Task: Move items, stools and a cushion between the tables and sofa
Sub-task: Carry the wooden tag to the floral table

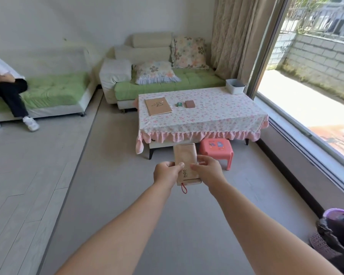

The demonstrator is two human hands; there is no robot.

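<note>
I hold a tan pouch (185,157) with a red loop out in front of me, above the floor. My left hand (167,172) pinches its left edge and my right hand (207,170) grips its right side. Ahead stands a low table (216,116) under a pink floral cloth. On it lie a brown notebook (158,106), a small green box (179,104) and a small brown box (190,104). A pink plastic stool (216,150) stands at the table's near edge. Behind the table is a green sofa (197,80) with two floral cushions (156,73), one lying flat and one upright (190,52).
A white bin (235,86) sits at the table's far right corner. A person sits on a second green sofa (56,90) at the left. A glass wall (306,126) runs along the right. A purple basket (334,233) with a black bag stands at lower right.
</note>
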